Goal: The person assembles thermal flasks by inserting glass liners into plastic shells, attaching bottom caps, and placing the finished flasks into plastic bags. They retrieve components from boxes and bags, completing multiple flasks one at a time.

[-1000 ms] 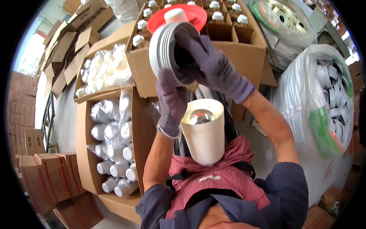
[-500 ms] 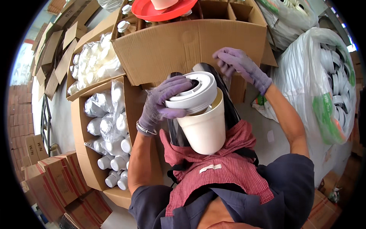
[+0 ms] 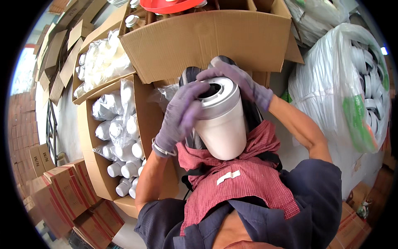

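A white tub (image 3: 224,139) stands tilted on my lap, over the red checked apron (image 3: 248,189). Its round white lid (image 3: 215,106) sits on the tub's mouth, with a dark hole in its top. My left hand (image 3: 180,110), in a greyish-purple glove, is closed round the lid's left side, somewhat blurred. From the right, my gloved right hand (image 3: 242,83) curves over the lid's far and right edge, its fingers reaching toward the left hand. Part of the lid's rim is hidden beneath the hands.
A carton (image 3: 207,47) ahead holds capped bottles and a red tray (image 3: 170,5). Two open cartons at left hold wrapped white parts (image 3: 105,62) and white bottles (image 3: 120,151). At right is a clear bag (image 3: 323,91) of white rings. Stacked cartons (image 3: 66,189) stand at lower left.
The lid, tilted with a gap at the tub's right rim before, now sits down on the mouth. My right hand has come from the right onto the lid's far edge.
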`<state>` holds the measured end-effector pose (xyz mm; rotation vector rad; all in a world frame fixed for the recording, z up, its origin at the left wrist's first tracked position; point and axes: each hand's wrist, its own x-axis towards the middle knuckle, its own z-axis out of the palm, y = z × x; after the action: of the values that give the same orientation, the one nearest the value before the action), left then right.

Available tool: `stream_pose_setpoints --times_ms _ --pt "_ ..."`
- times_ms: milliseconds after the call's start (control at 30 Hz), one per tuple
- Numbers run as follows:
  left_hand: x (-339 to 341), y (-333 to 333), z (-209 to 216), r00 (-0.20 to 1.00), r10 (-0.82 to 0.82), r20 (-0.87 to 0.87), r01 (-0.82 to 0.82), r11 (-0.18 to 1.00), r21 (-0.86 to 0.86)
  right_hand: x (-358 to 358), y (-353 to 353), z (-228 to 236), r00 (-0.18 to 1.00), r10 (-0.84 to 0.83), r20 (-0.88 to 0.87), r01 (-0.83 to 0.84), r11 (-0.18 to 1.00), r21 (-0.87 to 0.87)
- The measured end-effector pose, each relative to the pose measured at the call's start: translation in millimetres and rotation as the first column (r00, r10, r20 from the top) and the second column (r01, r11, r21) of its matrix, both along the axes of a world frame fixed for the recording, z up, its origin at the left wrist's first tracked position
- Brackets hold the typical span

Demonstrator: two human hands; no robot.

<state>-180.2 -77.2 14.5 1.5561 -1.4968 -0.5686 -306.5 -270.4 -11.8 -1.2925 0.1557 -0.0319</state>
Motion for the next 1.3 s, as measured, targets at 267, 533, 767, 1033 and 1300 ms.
stream_pose_setpoints --times_ms 267,533,767,1033,1300 --pt "-70 7 -89 0.697 0.472 -0.54 -0.319 0.878 0.356 -145 27 83 0.996 -0.035 0.087 0.094 0.385 -0.918" --pt "-83 57 -70 0.867 0.223 -0.446 -0.035 0.92 0.391 -172 14 3 0.894 -0.369 0.254 0.443 0.64 -0.628" --pt "-94 39 -21 0.979 0.062 -0.194 -0.087 0.989 -0.12 -181 20 -40 0.845 -0.325 -0.424 0.531 0.599 0.599" --pt "-94 39 -67 0.637 0.505 -0.582 0.011 0.749 0.662 -162 13 29 0.93 -0.097 0.356 0.213 0.929 -0.303" --pt "-99 40 -70 0.702 0.45 -0.552 -0.19 0.865 0.464 -182 14 39 0.929 -0.316 0.191 0.351 0.597 -0.721"
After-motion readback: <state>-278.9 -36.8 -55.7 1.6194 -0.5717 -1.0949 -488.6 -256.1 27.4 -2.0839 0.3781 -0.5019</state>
